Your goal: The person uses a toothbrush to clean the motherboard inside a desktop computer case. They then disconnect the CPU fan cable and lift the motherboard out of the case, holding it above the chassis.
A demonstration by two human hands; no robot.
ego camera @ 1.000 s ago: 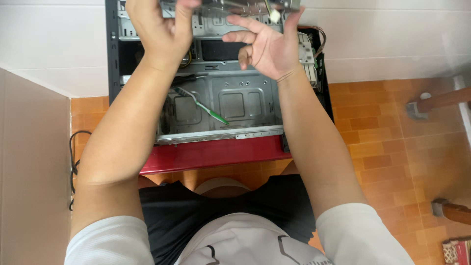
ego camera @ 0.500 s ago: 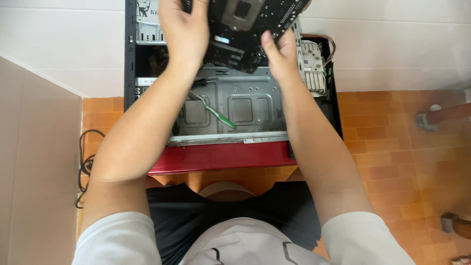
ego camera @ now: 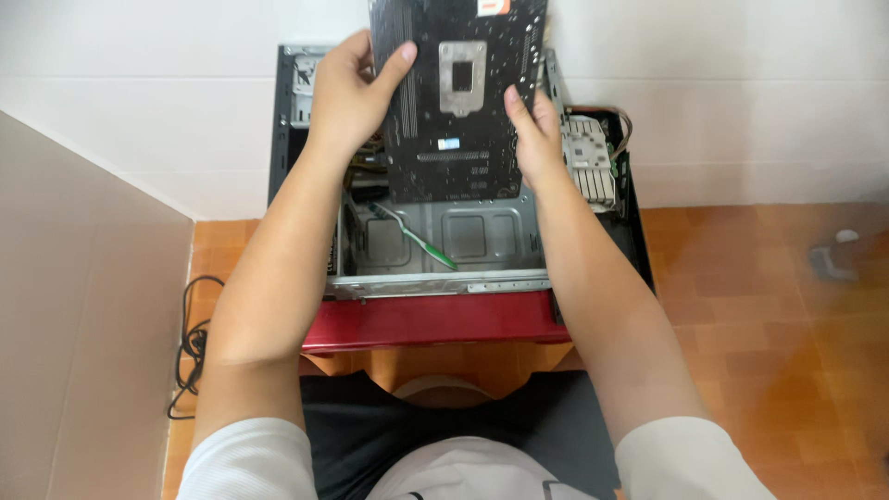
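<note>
Orange floor tiles (ego camera: 741, 306) under open computer case (ego camera: 435, 250); left hand (ego camera: 347, 93) and right hand (ego camera: 537, 139) gripped circuit board (ego camera: 458, 102) edges; best kept level, clear of green screwdriver (ego camera: 417, 239).

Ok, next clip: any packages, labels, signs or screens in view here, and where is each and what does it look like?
Orange label: small rectangular sticker at the top edge of the dark circuit board, cut off by the frame.
Blue label: tiny rectangular sticker near the board's middle, below the square metal plate.
No packages, signs or screens show.
The left hand and right hand hold the board.
</note>
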